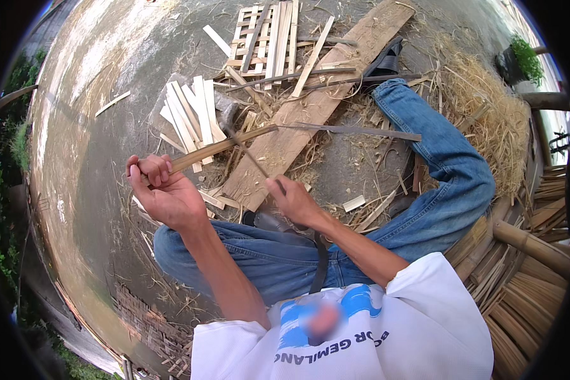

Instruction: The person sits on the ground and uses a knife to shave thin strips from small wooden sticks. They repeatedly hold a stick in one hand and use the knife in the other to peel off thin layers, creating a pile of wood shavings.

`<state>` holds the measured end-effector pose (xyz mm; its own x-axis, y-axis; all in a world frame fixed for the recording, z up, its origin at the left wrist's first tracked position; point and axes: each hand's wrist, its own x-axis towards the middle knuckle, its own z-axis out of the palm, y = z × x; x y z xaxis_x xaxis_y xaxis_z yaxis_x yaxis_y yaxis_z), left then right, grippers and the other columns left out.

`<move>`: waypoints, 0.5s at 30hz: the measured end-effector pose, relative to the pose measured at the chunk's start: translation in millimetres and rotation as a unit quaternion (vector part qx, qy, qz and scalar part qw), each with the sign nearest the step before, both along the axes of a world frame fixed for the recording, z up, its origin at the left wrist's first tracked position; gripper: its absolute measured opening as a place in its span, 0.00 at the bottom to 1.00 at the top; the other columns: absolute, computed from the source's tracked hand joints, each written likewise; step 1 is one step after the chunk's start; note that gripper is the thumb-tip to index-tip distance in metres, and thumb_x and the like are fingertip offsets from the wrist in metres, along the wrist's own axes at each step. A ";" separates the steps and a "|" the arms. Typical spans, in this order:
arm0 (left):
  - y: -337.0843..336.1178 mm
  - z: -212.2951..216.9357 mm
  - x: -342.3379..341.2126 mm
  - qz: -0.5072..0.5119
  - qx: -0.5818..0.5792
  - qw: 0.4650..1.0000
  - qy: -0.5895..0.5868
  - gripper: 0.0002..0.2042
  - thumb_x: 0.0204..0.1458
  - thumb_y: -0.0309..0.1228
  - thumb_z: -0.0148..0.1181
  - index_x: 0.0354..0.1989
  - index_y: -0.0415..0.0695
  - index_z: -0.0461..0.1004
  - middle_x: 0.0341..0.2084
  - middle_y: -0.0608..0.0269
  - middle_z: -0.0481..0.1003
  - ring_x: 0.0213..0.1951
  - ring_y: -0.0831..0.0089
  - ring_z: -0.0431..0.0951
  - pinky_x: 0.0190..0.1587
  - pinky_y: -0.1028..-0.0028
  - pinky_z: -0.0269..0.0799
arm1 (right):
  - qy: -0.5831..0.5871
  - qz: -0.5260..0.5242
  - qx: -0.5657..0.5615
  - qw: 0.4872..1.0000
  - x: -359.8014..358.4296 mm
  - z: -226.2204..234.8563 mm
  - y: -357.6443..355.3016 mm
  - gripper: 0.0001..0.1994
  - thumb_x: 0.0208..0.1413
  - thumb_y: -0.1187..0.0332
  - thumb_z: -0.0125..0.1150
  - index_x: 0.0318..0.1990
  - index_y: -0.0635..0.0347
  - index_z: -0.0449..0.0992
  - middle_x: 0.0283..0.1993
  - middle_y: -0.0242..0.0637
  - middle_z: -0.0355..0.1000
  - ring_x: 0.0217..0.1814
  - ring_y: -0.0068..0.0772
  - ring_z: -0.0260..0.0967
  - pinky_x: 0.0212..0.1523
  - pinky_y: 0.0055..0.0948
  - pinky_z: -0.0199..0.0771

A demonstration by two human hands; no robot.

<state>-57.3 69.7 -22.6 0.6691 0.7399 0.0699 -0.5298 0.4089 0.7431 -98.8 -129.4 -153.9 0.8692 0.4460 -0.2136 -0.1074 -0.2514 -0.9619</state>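
My left hand (174, 197) is closed around one end of a split bamboo strip (210, 149), which slants up and to the right. In my right hand (296, 202) is a knife, its handle mostly hidden by my fingers. The narrow dark blade (254, 161) crosses the strip near the strip's far part; whether the edge touches it I cannot tell. Beneath the blade lies a long wooden plank (323, 104) on the ground, running up to the right between my bent legs. Several pale bamboo slats (185, 114) lie left of the plank, beyond my left hand.
A woven bamboo lattice (239, 49) with loose slats lies at the far side. Long dark strips (361, 130) cross the plank. Shavings pile up (487, 126) to the right. Bundled bamboo strips (519, 316) and a thick bamboo pole (533, 247) are at lower right.
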 end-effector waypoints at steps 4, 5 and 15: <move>14.4 -7.2 -12.1 0.001 -0.002 1.000 0.017 0.07 0.69 0.28 0.45 0.45 0.41 0.69 0.21 0.73 0.51 0.26 0.78 0.53 0.36 0.73 0.56 | 0.189 -0.015 -0.031 0.981 -1.6 16.1 -8.4 0.29 0.72 0.45 0.45 0.39 0.70 0.72 0.20 0.56 0.69 0.27 0.62 0.72 0.32 0.51 0.71; 11.0 -3.6 -1.4 0.001 0.001 1.000 -0.006 0.06 0.69 0.27 0.45 0.45 0.40 0.69 0.21 0.72 0.50 0.26 0.77 0.53 0.37 0.72 0.56 | 0.079 0.016 -0.029 0.996 2.8 23.5 -4.9 0.30 0.72 0.44 0.45 0.38 0.70 0.72 0.20 0.54 0.69 0.26 0.59 0.73 0.32 0.50 0.71; 19.0 -4.7 9.0 0.001 -0.013 1.000 -0.026 0.06 0.70 0.29 0.45 0.46 0.42 0.68 0.21 0.72 0.51 0.27 0.79 0.54 0.36 0.73 0.56 | -0.028 0.055 -0.047 0.997 19.4 16.9 -13.9 0.33 0.71 0.41 0.43 0.34 0.70 0.72 0.18 0.52 0.68 0.24 0.55 0.70 0.35 0.52 0.71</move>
<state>-48.3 88.6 -27.3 0.6630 0.7436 0.0866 -0.5692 0.4256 0.7035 -79.5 -143.3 -137.0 0.8275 0.5199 -0.2121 -0.0214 -0.3483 -0.9371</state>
